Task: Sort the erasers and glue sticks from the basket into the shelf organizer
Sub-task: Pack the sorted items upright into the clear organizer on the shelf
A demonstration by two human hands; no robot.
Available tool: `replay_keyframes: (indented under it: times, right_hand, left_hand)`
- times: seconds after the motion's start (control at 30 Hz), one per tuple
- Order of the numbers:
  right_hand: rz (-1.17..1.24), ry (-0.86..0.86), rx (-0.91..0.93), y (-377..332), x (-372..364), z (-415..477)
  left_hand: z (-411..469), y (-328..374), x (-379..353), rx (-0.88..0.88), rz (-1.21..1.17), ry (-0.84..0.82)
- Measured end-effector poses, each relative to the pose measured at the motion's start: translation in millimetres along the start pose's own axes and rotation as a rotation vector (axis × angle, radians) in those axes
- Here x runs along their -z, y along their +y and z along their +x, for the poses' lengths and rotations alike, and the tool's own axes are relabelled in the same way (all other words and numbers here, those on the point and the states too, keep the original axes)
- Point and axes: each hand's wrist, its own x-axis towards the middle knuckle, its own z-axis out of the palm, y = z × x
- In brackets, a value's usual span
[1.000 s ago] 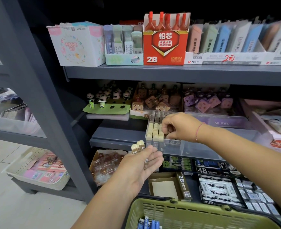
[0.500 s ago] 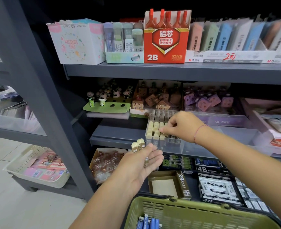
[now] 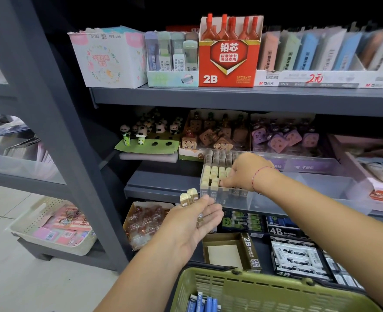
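Observation:
My left hand (image 3: 192,224) hovers palm-up below the middle shelf and grips several cream erasers in gold sleeves (image 3: 188,196), two of them sticking up past my thumb. My right hand (image 3: 245,171) reaches into the clear shelf organizer (image 3: 298,199). Its curled fingertips pinch a cream eraser at the right end of the standing eraser rows (image 3: 214,174); the fingers hide most of that eraser. The green basket (image 3: 276,287) sits at the bottom edge with blue stick-shaped items (image 3: 205,304) inside.
A grey shelf upright (image 3: 57,131) stands at the left. Boxes of 2B leads (image 3: 228,52) and other stationery fill the top shelf. Panda (image 3: 145,131) and character erasers sit behind the organizer. 2B and 4B boxes (image 3: 296,255) lie below. A cream basket (image 3: 51,228) rests low left.
My right hand has moved slightly up and left along the eraser rows inside the organizer. My left hand has stayed in place with its erasers.

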Motion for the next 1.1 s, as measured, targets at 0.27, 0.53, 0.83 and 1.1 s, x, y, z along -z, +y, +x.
replay_keyframes:
  times: [0.27,0.53,0.83,1.1]
  right_hand:
    - [-0.039,0.034,0.057,2,6,-5]
    - [-0.1,0.063,0.341,7,11,-9]
    - [-0.093,0.027,0.412,14,7,-1]
    - [-0.18,-0.09,0.514,16,19,3]
  left_hand:
    - [0,1,0,-0.003,-0.006,-0.004]
    - [-1,1,-1,-0.005,0.007,0.002]
    - [0,-1,-1,-0.001,-0.004,0.002]
    - [0,0,-2,-0.01,0.003,0.0]
